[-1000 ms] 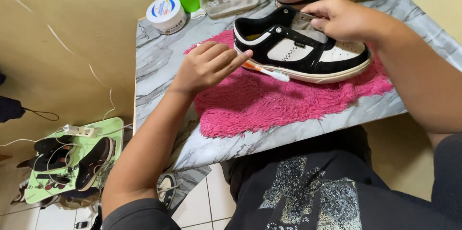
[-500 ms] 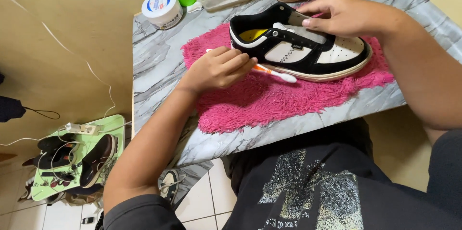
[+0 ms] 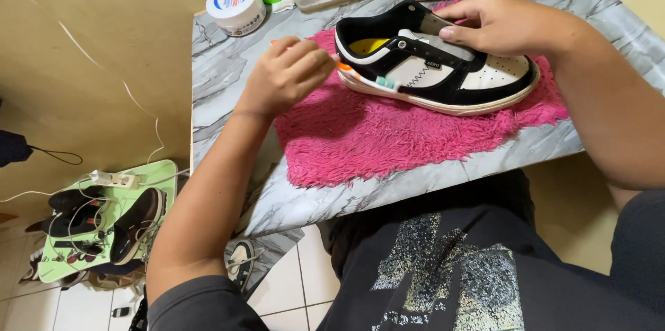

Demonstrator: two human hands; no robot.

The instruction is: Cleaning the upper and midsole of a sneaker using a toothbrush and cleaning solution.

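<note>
Marble surface [image 3: 222,88]: left hand [image 3: 287,74] grips toothbrush [image 3: 367,78] against sneaker [image 3: 436,67] lying lengthwise to its right, right hand [image 3: 499,22] gripping tongue

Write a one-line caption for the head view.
Left hand presses toothbrush against black-and-white sneaker steadied by right hand on pink mat.

Left hand [image 3: 287,76] pressing toothbrush [image 3: 367,77] against black-and-white sneaker [image 3: 436,67] (on pink mat [image 3: 388,137]), right hand [image 3: 502,22] steadying its tongue

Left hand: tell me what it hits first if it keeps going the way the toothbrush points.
The left hand points its toothbrush rightward, so it would likely first meet the side of the black-and-white sneaker that the right hand steadies on the pink mat.
</note>
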